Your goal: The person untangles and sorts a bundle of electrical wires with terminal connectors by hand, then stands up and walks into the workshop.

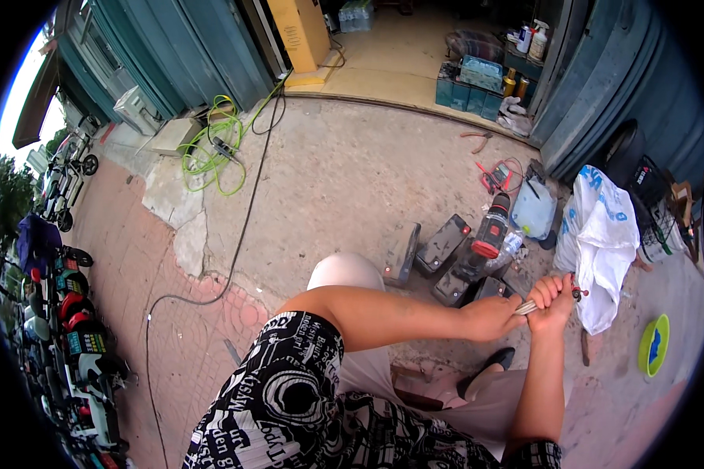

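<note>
My left hand and my right hand are close together in front of me at the right, both closed. Between them runs a thin bundle of pale strands, which looks like wire; both hands grip it. A small piece with red ends sticks out beyond my right fingers; its kind is unclear. Just past my hands, several dark box-shaped batteries rest on the concrete. Among them stands a red and black power drill. A clear plastic bottle lies beside the drill.
A white sack slumps at the right, near a green bowl. Beyond the drill are a pale blue jug, a red multimeter and pliers. A black cable and coiled green hose lie left. Scooters line the far left.
</note>
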A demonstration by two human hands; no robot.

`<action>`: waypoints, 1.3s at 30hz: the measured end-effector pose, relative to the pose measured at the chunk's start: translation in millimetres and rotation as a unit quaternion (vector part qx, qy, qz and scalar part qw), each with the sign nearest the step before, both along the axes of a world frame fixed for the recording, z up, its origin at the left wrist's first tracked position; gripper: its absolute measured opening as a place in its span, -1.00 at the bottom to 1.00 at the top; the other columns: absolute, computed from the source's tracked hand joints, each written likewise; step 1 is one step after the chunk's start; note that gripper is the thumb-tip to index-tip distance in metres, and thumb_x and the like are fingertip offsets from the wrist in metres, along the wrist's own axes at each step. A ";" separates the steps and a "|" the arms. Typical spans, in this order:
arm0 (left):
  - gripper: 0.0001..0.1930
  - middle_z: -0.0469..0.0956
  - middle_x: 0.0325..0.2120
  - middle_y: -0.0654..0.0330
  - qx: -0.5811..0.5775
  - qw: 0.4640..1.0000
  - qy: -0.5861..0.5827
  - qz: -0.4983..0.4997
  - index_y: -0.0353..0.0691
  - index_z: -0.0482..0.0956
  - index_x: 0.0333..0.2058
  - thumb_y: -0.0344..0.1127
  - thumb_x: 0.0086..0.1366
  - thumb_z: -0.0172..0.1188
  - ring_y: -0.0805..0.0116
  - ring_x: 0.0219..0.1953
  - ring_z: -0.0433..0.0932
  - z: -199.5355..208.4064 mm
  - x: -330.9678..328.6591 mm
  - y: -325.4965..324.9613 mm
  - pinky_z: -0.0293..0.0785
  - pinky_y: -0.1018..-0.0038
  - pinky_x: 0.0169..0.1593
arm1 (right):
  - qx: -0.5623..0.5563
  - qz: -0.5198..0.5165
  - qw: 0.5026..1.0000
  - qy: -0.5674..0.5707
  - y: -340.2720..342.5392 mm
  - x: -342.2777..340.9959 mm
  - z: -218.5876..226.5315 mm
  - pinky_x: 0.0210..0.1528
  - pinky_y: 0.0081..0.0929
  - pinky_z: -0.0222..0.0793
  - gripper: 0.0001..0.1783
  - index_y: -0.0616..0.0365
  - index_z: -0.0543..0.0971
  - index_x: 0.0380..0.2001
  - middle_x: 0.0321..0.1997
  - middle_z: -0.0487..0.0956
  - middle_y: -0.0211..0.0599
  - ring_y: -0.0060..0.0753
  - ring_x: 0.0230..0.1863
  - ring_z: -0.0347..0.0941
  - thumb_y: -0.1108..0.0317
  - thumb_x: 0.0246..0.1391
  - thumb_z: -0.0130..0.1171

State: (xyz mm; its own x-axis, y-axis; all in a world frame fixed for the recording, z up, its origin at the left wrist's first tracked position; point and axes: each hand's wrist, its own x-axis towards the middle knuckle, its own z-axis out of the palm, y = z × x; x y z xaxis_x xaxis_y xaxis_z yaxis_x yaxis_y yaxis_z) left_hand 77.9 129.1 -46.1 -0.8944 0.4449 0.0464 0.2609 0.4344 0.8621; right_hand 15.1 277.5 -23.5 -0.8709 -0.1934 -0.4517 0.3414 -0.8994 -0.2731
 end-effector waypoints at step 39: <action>-0.66 0.12 -0.67 0.45 0.398 0.781 -0.469 0.105 -0.01 0.23 -0.46 0.05 0.41 -0.26 0.58 -0.71 0.07 13.2 -26.6 0.0 0.09 0.58 -0.63 | 0.225 0.142 0.957 0.116 -35.2 15.0 -13.9 -0.17 -0.37 0.46 -0.79 0.15 0.42 -0.28 -0.17 0.57 -0.11 -0.32 -0.19 0.49 0.22 0.23 -0.04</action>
State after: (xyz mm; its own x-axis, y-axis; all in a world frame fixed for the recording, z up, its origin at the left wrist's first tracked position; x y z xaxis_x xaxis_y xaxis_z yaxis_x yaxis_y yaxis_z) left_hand 51.3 129.1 -32.8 -0.7500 0.4485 -0.4862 -0.6536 -0.3894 0.6490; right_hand 30.1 242.3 -37.4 -0.8988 -0.2688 -0.3461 0.4383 -0.5531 -0.7085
